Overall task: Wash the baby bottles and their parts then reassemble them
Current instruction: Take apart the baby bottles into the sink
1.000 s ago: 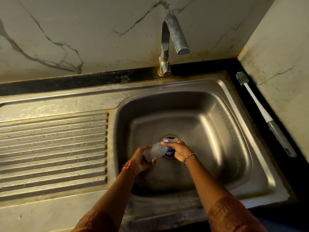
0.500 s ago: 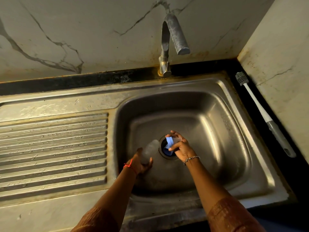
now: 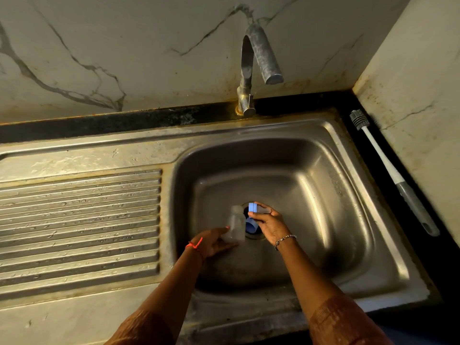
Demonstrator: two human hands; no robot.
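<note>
Left grip [image 3: 212, 242] holds 1 clear bottle [image 3: 236, 224], right grip [image 3: 268, 224] pinches 1 blue-collared part [image 3: 256, 209], beside 1 blue ring [image 3: 251, 228].

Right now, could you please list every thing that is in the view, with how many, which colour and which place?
sink: 1, steel, centre-right
drainboard: 1, steel, ribbed, left of the basin
faucet: 1, dull grey, behind the basin
black counter strip: 1, black, behind and right of the sink
bottle brush: 1, white and grey, on the strip, right of the sink
marble wall: white, dark veins, behind
baby bottle: 1, clear, in the basin, beside the drain
bottle collar: 1, blue, above the drain
blue part: 1, at the drain, kind unclear
left grip: 1, bare hand, holds the baby bottle
right grip: 1, bare hand, pinches the bottle collar
</note>
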